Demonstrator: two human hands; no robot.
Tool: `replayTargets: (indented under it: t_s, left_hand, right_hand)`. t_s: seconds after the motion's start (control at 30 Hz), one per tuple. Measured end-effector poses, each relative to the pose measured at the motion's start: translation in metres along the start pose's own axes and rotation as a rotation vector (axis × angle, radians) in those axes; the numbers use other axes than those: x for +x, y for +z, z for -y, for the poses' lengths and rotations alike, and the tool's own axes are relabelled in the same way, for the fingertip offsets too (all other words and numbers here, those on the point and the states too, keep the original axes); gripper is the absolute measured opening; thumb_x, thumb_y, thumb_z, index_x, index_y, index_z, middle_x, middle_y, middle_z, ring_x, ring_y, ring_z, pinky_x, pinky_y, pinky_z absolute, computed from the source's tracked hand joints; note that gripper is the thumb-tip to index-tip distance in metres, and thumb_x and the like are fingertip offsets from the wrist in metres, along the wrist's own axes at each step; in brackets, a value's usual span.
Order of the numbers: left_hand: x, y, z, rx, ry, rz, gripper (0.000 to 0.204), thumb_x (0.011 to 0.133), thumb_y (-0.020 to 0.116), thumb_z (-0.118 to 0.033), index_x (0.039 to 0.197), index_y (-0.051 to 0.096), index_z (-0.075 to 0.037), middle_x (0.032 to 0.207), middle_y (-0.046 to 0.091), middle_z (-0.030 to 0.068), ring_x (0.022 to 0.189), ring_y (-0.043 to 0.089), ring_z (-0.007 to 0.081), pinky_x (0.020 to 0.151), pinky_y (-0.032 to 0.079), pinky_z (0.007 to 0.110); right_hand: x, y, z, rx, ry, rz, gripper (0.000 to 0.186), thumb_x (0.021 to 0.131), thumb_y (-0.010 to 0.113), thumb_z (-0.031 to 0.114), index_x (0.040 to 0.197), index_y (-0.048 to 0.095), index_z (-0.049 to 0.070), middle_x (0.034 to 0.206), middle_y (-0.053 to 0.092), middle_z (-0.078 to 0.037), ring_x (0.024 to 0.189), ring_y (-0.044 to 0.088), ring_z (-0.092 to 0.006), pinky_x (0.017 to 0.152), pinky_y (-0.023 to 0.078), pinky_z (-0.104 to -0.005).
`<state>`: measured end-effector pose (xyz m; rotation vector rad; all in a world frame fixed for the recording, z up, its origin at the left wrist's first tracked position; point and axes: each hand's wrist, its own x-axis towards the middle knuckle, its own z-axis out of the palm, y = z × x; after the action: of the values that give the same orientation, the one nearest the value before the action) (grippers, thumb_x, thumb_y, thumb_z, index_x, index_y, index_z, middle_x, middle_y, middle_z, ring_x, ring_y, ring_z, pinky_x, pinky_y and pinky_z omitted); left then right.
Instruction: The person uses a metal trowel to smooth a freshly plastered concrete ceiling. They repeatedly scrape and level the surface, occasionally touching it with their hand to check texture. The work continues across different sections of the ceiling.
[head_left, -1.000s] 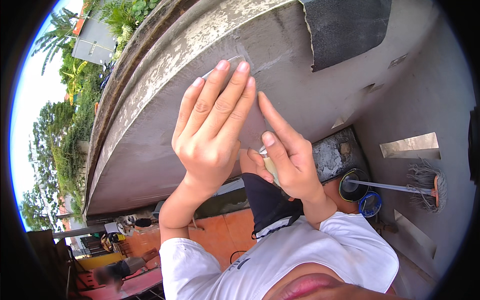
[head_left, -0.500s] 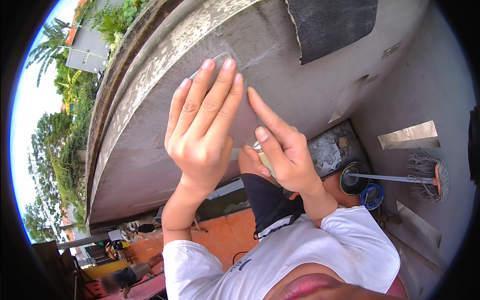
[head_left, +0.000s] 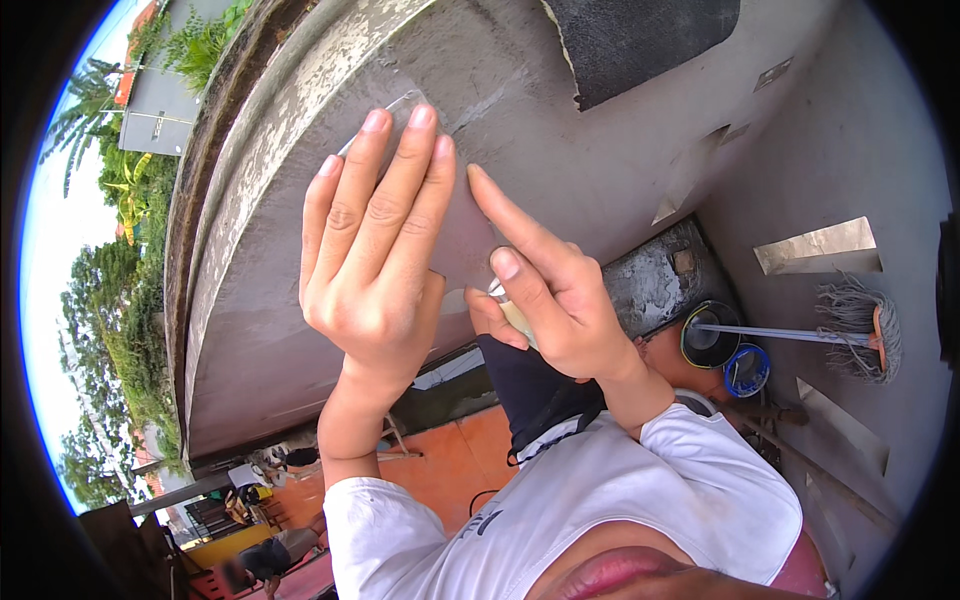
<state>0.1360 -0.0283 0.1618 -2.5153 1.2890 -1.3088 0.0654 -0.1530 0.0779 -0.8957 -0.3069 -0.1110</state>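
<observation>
A trowel with a pale handle [head_left: 518, 322] and a broad, shiny flat blade lies up against the grey plastered wall [head_left: 560, 170]. My right hand [head_left: 562, 305] is closed around the handle, with the index finger stretched forward along the blade's side. Fingers extended and close together, my left hand [head_left: 372, 235] rests flat over the blade near its far end. The blade's edge shows just past the left fingertips; much of the rest is hidden under that hand. Smooth, damp-looking plaster surrounds the blade.
A dark sheet [head_left: 640, 50] hangs on the wall at the top. To the right are a black bucket [head_left: 708, 348], a blue-rimmed bucket [head_left: 746, 370] and a mop [head_left: 858, 335]. Wall openings [head_left: 820, 247] lie beyond. Another person [head_left: 275, 558] is at the lower left.
Both hands and the trowel appear slightly farther left in the view, still together. The view itself has shifted a little; both hands keep their hold and pose.
</observation>
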Motion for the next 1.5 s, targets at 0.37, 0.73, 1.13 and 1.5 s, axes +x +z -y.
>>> replayTargets:
  t_s: [0.37, 0.73, 1.13, 1.5]
  left_hand:
    - [-0.001, 0.003, -0.003, 0.006, 0.003, 0.012, 0.04, 0.072, 0.061, 0.005, 0.105, 0.08, -0.008, 0.118, 0.076, 0.0047, 0.121, 0.067, 0.0225, 0.102, 0.05, 0.039]
    - [-0.011, 0.01, -0.008, -0.026, -0.005, 0.008, 0.034, 0.076, 0.063, 0.002, 0.104, 0.08, -0.008, 0.116, 0.076, 0.004, 0.121, 0.067, 0.0219, 0.1, 0.051, 0.039]
    - [-0.014, 0.014, -0.007, -0.072, 0.0, -0.038, 0.042, 0.071, 0.059, 0.005, 0.105, 0.08, -0.008, 0.117, 0.076, 0.0033, 0.121, 0.067, 0.0219, 0.1, 0.052, 0.04]
    - [0.013, 0.006, 0.004, 0.003, 0.055, -0.142, 0.039, 0.074, 0.059, 0.003, 0.105, 0.08, -0.008, 0.117, 0.075, 0.0037, 0.121, 0.067, 0.0225, 0.101, 0.051, 0.04]
  right_hand:
    - [-0.004, -0.005, -0.008, -0.061, -0.026, -0.014, 0.051, 0.109, 0.041, 0.014, 0.159, 0.033, 0.006, 0.077, 0.059, -0.003, 0.06, 0.051, -0.0049, 0.057, 0.048, -0.0233]
    - [-0.01, -0.012, -0.024, -0.06, -0.012, -0.027, 0.051, 0.109, 0.043, 0.015, 0.159, 0.033, 0.007, 0.066, 0.049, 0.001, 0.058, 0.049, -0.0059, 0.057, 0.046, -0.0227]
    - [-0.009, -0.008, -0.011, -0.038, 0.001, -0.048, 0.05, 0.11, 0.041, 0.016, 0.159, 0.033, 0.008, 0.07, 0.053, 0.0, 0.059, 0.048, -0.0054, 0.053, 0.045, -0.0237]
    - [0.006, -0.002, 0.009, 0.025, -0.016, -0.014, 0.051, 0.11, 0.043, 0.016, 0.159, 0.033, 0.008, 0.071, 0.054, 0.001, 0.056, 0.045, -0.0049, 0.053, 0.044, -0.0227]
